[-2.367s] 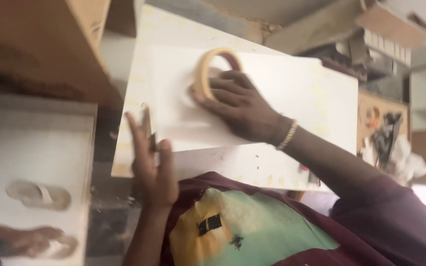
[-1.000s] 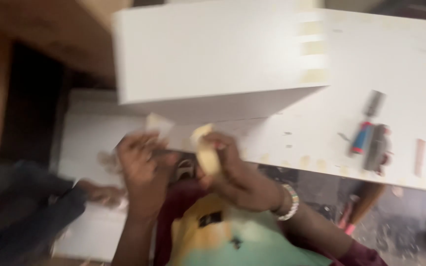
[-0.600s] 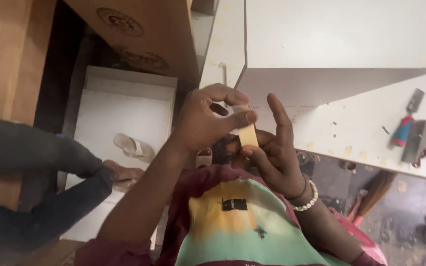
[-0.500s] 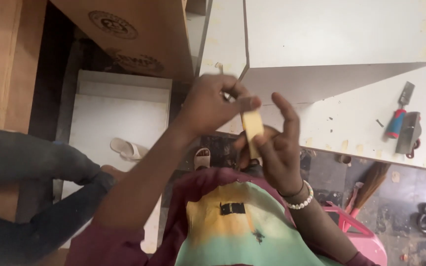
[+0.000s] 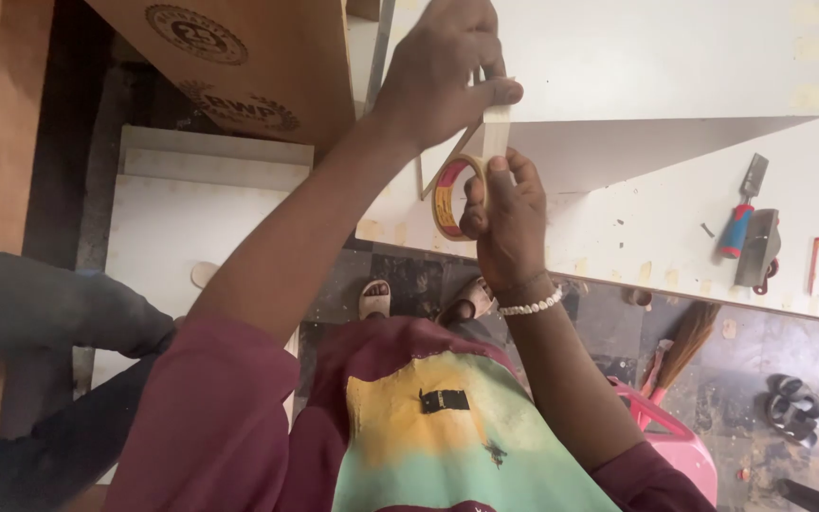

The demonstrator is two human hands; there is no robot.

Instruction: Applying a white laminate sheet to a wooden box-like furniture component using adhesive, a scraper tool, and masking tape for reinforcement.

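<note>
So the roll of masking tape (image 5: 449,196) is sitting in the right hand (image 5: 504,223), which is curling its fingers shut around the far side of the ring, just in front of the near edge of the white board (image 5: 675,85). It's a cream-coloured roll with a red inner core, turned so you're looking through the hole at an angle. A short strip of tape (image 5: 496,121) is running straight up from the roll, pale and flat, and the left hand (image 5: 443,66) is pinching its free end tight between thumb and fingers, right over the white board. That board is lying tilted on a bigger white worktop (image 5: 656,237). To the right of the board, on the worktop, a scraper with a red and blue handle (image 5: 743,216) is lying just beside a grey metal tool (image 5: 760,248). To the left of the board a brown plywood sheet (image 5: 239,66) is leaning.
</note>
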